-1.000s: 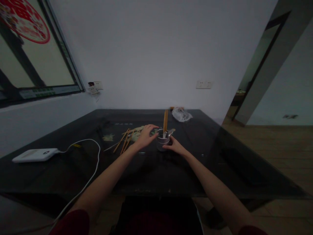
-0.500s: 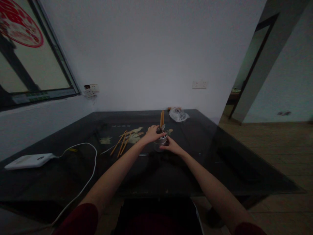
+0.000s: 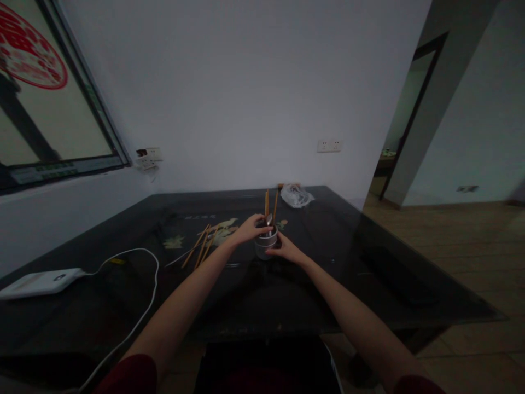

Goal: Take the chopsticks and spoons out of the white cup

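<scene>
Grey cup point(image 3: 264, 250) stands on our dark table point(image 3: 246, 301), between our hands. Our right hand point(image 3: 289, 250) is clamped round its right side, thumb in front, presumably to steady it. Our left hand point(image 3: 248, 230) curves over its left rim, thumb across the opening; we cannot tell whether it grips anything. Slim chopsticks point(image 3: 275, 209) and a spoon point(image 3: 269, 220) poke up from the cup, propped, we judge, by its wall. Loose chopsticks point(image 3: 200, 249) lie left of it. We see the cup as round and banded, its lower part duller.
</scene>
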Motion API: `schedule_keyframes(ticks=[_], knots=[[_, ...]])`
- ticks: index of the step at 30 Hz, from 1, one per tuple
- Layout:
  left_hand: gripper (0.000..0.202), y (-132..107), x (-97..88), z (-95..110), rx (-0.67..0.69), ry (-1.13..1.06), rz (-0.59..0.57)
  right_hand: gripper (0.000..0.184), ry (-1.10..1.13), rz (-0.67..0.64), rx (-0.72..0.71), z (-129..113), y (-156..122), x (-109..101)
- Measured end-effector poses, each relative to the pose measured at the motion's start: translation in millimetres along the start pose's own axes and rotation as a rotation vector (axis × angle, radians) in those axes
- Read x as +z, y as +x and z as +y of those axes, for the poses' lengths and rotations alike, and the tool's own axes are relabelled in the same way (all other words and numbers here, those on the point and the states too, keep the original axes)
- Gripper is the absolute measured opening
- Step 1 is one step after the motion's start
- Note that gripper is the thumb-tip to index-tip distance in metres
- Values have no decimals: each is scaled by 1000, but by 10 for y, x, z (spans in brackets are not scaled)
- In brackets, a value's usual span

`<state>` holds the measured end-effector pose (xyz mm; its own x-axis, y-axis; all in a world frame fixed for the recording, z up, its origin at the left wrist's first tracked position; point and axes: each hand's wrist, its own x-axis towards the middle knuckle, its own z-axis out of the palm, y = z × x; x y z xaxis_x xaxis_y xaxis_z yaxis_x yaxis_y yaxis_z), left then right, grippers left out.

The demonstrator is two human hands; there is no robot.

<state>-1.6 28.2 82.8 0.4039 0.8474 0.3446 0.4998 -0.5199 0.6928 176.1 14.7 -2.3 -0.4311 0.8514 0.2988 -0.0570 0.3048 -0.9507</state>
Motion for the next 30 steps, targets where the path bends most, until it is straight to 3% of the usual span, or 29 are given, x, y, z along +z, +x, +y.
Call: schedule_keyframes(ticks=[10,13,18,30], knots=[[60,70,-91,12,-1,88,-127,77,-6,4,24,16,5,-7],[63,118,-145,18,-38,82,-226,78,3,0,20,27,6,-7],[57,162,-211,19,11,-125,-409,80,-11,-1,17,51,13,-11],[53,224,-168,34,29,-120,-476,82,-23,11,9,15,-3,-18]])
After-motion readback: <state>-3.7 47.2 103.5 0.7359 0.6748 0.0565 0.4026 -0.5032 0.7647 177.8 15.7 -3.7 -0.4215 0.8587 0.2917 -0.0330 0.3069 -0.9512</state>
